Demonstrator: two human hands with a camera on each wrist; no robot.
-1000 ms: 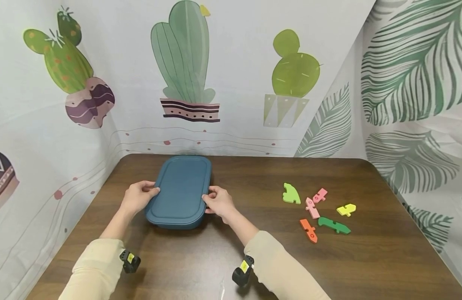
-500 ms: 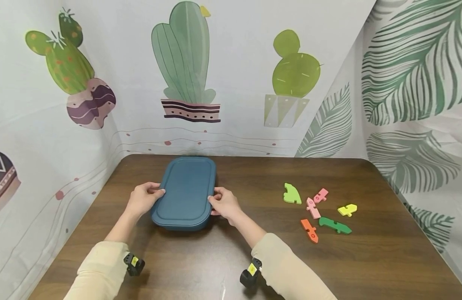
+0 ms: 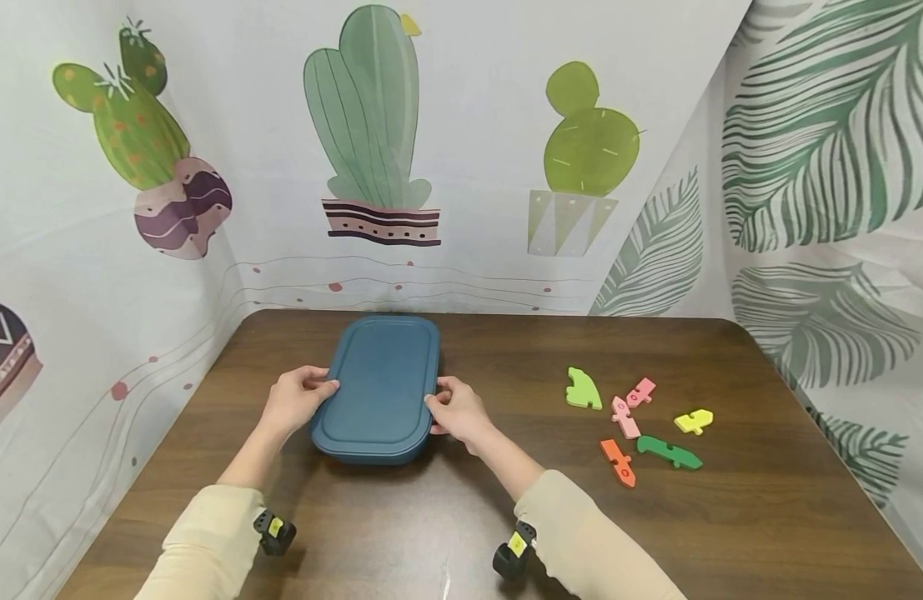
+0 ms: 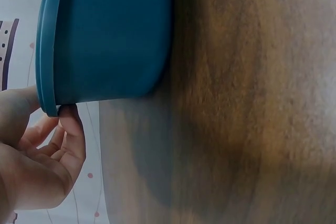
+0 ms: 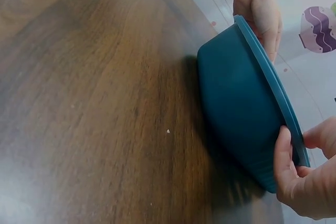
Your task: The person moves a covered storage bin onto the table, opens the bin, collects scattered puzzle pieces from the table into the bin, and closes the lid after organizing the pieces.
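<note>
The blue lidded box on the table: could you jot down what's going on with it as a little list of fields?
Thing: blue box with its lid on
Where: on the brown table, towards the left
Left hand: grips the lid rim on the box's left side
Right hand: grips the lid rim on the right side
Nearby: six coloured puzzle pieces lying apart to the right, untouched

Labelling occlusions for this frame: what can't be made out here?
- Box contents: lid shut, hidden in all views.
- Whether the box rests on the table or is lifted: not clear.
- Right hand: cut off by the right wrist frame edge; left hand likewise in the left wrist view.
- Puzzle pieces: head view only, too small for detail.
- Table grain: blurred in both wrist views.
</note>
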